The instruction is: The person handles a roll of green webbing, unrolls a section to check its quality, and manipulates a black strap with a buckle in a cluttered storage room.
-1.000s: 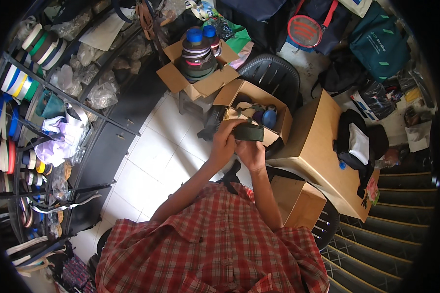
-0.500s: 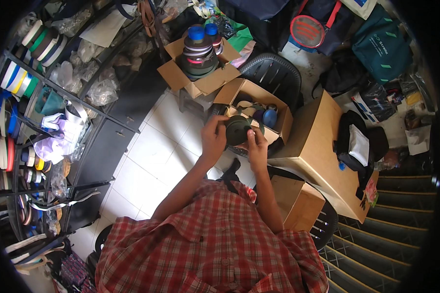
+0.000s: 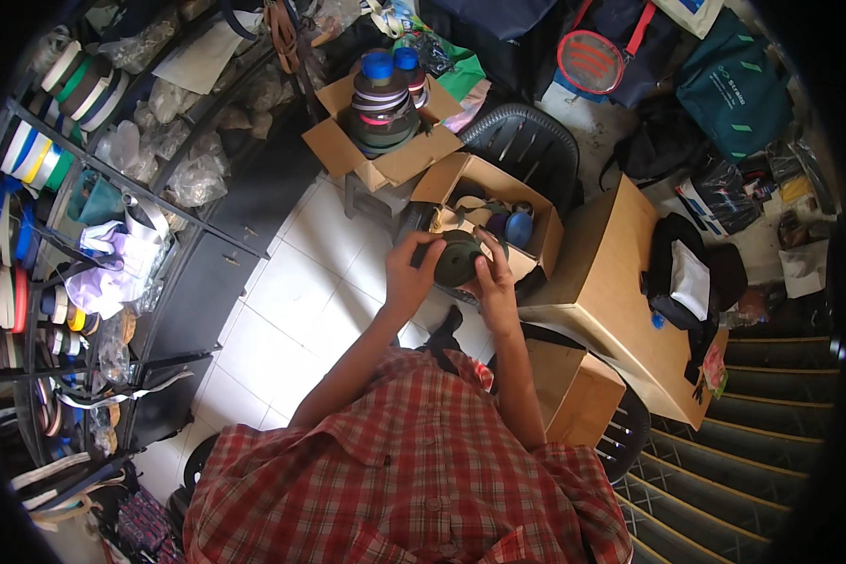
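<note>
A dark green roll of strap webbing (image 3: 457, 263) is held up in front of me between both hands. The fingers of my left hand (image 3: 411, 274) grip its left edge. My right hand (image 3: 496, 285) holds the right edge, thumb on the near face and fingers raised along the rim. Just beyond the roll, an open cardboard box (image 3: 547, 246) rests on a black chair (image 3: 534, 132). Inside it are a blue round roll (image 3: 519, 228) and other rolls, partly hidden by my hands.
Another open box (image 3: 404, 169) with stacked rolls stands at the far left. Shelves with rolls and plastic bags line the left (image 3: 183, 211). A large cardboard box (image 3: 592, 282) is at the right, carrying a black bag (image 3: 691, 282). A smaller box (image 3: 583, 395) sits near my right elbow.
The green roll has turned a little in my hands, and its face looks different. My right hand's fingers have shifted up along the rim. A loose strap end beside the roll no longer shows clearly.
</note>
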The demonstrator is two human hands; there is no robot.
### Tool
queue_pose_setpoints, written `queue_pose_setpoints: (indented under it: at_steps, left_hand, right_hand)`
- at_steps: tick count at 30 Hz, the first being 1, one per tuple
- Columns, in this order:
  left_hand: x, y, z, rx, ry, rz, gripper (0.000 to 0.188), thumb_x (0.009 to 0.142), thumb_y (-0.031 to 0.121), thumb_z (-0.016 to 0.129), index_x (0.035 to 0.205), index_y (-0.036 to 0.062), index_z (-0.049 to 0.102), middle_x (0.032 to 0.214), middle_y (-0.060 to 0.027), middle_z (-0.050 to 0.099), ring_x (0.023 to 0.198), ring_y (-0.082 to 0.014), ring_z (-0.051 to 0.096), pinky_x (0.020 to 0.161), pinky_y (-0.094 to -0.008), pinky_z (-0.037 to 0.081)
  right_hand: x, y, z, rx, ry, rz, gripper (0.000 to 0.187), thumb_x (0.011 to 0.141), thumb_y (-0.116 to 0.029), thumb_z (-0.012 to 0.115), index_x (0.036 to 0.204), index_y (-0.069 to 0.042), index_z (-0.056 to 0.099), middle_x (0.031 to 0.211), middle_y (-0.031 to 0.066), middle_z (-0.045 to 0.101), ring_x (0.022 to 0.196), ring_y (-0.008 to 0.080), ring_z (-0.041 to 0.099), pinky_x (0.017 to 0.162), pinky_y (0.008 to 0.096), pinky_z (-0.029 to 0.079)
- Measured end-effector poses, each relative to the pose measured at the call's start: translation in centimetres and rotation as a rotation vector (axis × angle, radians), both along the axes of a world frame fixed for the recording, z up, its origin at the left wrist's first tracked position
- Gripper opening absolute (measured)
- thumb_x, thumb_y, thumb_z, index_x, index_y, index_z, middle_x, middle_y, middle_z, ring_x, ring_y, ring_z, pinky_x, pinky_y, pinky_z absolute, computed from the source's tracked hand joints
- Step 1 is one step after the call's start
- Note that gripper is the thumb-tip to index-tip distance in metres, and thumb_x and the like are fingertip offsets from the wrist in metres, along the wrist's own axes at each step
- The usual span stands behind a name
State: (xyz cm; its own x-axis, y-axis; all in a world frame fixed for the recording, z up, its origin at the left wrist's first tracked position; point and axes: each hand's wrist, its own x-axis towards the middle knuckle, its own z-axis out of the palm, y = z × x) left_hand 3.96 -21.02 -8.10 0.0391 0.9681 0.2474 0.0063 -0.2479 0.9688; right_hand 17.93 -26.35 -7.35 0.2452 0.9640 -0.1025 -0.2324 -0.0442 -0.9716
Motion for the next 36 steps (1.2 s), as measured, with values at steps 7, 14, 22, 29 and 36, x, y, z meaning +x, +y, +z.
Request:
queue_pose_setpoints:
  at_steps: [7,14,22,29,36]
  left_hand:
    - [0.4,-0.2,-0.6,0.108,0.019,0.015,0.01,0.087,0.006,0.066,0.092,-0.0014,0.063,0.085,-0.0117,0.069,0.079,-0.0182,0.066,0.072,-0.0279,0.049]
    - [1.7,-0.5,0.2,0.02,0.031,0.046,0.013,0.082,0.006,0.071,0.092,0.0006,0.064,0.087,-0.013,0.067,0.083,-0.0256,0.067,0.073,-0.0306,0.051]
    - [3.1,0.6,-1.3,0.412,0.252,0.002,0.029,0.072,0.005,0.077,0.1,0.0039,0.067,0.105,-0.0121,0.063,0.093,-0.031,0.064,0.078,-0.0377,0.052]
    - [6.3,2.5,-0.2,0.579,0.37,-0.11,0.037,0.072,0.004,0.076,0.108,0.0033,0.066,0.112,-0.014,0.062,0.102,-0.0331,0.06,0.083,-0.0384,0.051]
    - [12.5,4.1,0.1,0.167,-0.005,0.127,0.032,0.079,0.002,0.072,0.109,0.0003,0.061,0.105,-0.0145,0.062,0.099,-0.0305,0.063,0.082,-0.0341,0.052]
  right_hand:
    - [0.0,0.4,-0.3,-0.03,0.071,0.043,0.035,0.102,-0.034,0.043,0.125,-0.009,0.053,0.107,0.0014,0.059,0.092,0.0079,0.059,0.072,0.0232,0.051]
    - [0.2,1.4,-2.4,0.058,0.155,-0.02,0.042,0.103,-0.04,0.039,0.124,-0.006,0.052,0.11,0.0046,0.058,0.093,0.0112,0.057,0.079,0.0248,0.048]
    - [0.9,2.6,-2.1,-0.053,0.411,-0.14,0.044,0.101,-0.039,0.044,0.13,-0.006,0.042,0.114,0.0081,0.056,0.098,0.0162,0.057,0.081,0.0325,0.049]
    - [3.8,4.6,-2.2,-0.061,0.503,-0.174,0.044,0.096,-0.03,0.059,0.129,-0.008,0.04,0.115,0.0079,0.055,0.1,0.0175,0.057,0.079,0.0346,0.05]
    - [8.5,8.3,-1.1,0.014,0.515,-0.24,0.041,0.094,-0.024,0.062,0.127,-0.011,0.042,0.115,0.0056,0.055,0.102,0.0161,0.056,0.081,0.0309,0.049]
